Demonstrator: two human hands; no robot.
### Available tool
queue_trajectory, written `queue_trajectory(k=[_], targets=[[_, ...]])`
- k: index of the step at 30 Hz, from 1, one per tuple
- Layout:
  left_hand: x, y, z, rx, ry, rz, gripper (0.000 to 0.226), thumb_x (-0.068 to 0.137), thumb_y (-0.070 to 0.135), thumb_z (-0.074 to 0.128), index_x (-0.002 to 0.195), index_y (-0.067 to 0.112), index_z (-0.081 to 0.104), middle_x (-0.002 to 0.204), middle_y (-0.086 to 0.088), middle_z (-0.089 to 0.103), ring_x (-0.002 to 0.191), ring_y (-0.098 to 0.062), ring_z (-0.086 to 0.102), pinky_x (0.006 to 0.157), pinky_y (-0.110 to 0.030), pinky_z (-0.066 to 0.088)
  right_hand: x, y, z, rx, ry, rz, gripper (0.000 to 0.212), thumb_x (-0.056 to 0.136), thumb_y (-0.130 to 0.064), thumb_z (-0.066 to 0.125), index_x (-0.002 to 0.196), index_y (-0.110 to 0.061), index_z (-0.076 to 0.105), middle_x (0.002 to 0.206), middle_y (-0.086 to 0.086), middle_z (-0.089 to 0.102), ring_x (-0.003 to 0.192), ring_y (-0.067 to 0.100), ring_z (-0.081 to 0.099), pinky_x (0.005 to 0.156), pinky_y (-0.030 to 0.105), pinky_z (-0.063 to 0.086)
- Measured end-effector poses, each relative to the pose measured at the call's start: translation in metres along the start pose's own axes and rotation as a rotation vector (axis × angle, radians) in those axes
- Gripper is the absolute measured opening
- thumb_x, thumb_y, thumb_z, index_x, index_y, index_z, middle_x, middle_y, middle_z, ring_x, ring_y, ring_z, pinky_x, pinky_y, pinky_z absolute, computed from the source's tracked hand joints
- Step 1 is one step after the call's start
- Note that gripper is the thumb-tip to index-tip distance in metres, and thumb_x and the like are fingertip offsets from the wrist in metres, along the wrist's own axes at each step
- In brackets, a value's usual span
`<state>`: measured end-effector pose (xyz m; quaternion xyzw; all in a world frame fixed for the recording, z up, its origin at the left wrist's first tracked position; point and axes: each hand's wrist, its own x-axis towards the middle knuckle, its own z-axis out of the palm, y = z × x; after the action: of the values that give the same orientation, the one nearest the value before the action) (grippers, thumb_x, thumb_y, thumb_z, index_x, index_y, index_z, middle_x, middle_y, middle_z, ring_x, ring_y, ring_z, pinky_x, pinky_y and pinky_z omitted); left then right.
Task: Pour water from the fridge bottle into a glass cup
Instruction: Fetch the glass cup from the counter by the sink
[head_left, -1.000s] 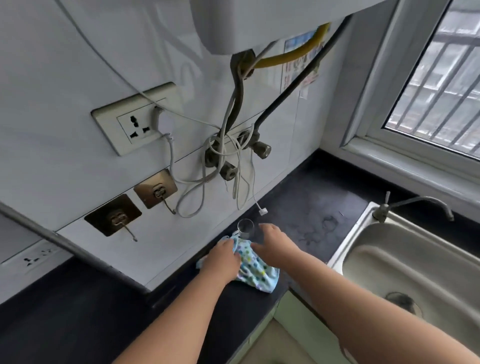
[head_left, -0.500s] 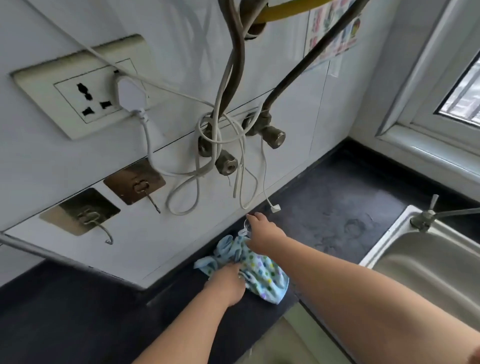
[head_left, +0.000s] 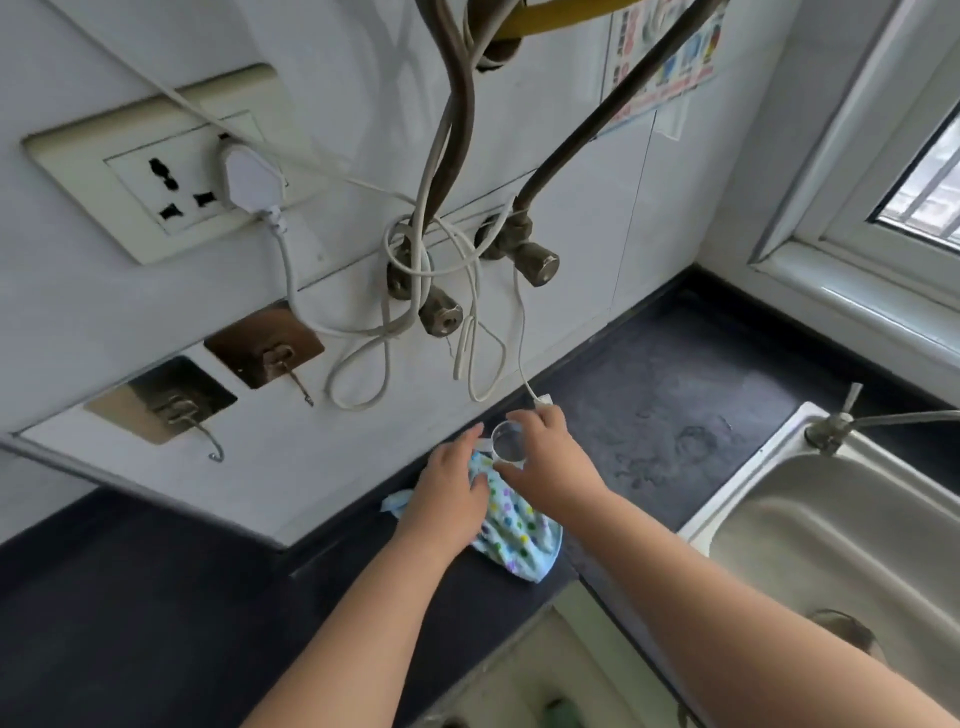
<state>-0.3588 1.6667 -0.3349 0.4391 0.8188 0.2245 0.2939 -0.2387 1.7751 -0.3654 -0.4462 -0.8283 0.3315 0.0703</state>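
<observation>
1. Right hand (head_left: 550, 462): arm reaching forward over the dark surface (head_left: 675, 395), fingers curled round the glass cup (head_left: 508, 441), gripping its rim and side.
2. Left hand (head_left: 452, 491): palm down, fingers relaxed, pressing on the dotted cloth (head_left: 514, 535).
3. Count: two hands, one glass cup, one cloth, two wall hooks (head_left: 182, 410), one sink (head_left: 831, 525).
4. Glass cup: small, clear, round, mouth tilted toward the camera; held at the cloth's far edge, near the wall; whether it contains anything cannot be told.
</observation>
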Motion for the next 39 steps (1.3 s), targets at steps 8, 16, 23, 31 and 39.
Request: queue_trajectory(k=[8, 16, 23, 31, 39], targets=[[-0.051, 0.048, -0.032, -0.017, -0.007, 0.098, 0.024, 0.109, 0.038, 0.046, 0.121, 0.025, 0.062, 0.113, 0.009, 0.064, 0.103, -0.008, 0.06, 0.084, -0.022, 0.044, -0.075, -0.018, -0.078, 0.31, -0.02, -0.028, 0.07, 0.083, -0.032, 0.079, 0.146, -0.039, 0.047, 0.133, -0.015, 0.037, 0.089, 0.004, 0.065, 0.08, 0.021, 0.055], [-0.123, 0.059, -0.052, -0.183, 0.071, 0.077, 0.021, 0.108, 0.037, 0.048, 0.094, 0.032, 0.062, 0.093, 0.014, 0.071, 0.09, -0.001, 0.067, 0.092, -0.036, 0.057, -0.13, -0.04, -0.11, 0.485, -0.067, -0.093, 0.06, 0.081, -0.021, 0.086, 0.124, -0.049, 0.056, 0.128, -0.013, 0.062, 0.105, -0.001, 0.068, 0.083, 0.024, 0.061], [-0.192, 0.035, -0.08, -0.218, 0.283, -0.075, 0.021, 0.107, 0.044, 0.047, 0.098, 0.034, 0.064, 0.096, 0.015, 0.071, 0.092, -0.004, 0.067, 0.09, -0.038, 0.057, -0.138, -0.096, -0.091, 0.455, -0.269, -0.222, 0.06, 0.082, -0.024, 0.084, 0.132, -0.044, 0.057, 0.121, -0.012, 0.069, 0.094, 0.0, 0.073, 0.079, 0.021, 0.059], [-0.303, -0.021, -0.107, -0.265, 0.599, -0.285, 0.019, 0.106, 0.042, 0.049, 0.097, 0.035, 0.063, 0.095, 0.015, 0.072, 0.093, -0.005, 0.071, 0.088, -0.041, 0.06, -0.171, -0.186, -0.031, 0.32, -0.559, -0.487, 0.056, 0.085, -0.021, 0.082, 0.129, -0.044, 0.057, 0.096, -0.012, 0.077, 0.089, -0.002, 0.073, 0.085, 0.023, 0.057], [-0.416, -0.069, -0.116, -0.342, 0.84, -0.477, 0.018, 0.106, 0.043, 0.049, 0.102, 0.035, 0.065, 0.095, 0.016, 0.074, 0.094, -0.002, 0.071, 0.09, -0.04, 0.06, -0.244, -0.274, 0.024, 0.188, -0.761, -0.69, 0.055, 0.085, -0.021, 0.084, 0.128, -0.043, 0.056, 0.093, -0.018, 0.077, 0.09, -0.005, 0.072, 0.091, 0.026, 0.058]])
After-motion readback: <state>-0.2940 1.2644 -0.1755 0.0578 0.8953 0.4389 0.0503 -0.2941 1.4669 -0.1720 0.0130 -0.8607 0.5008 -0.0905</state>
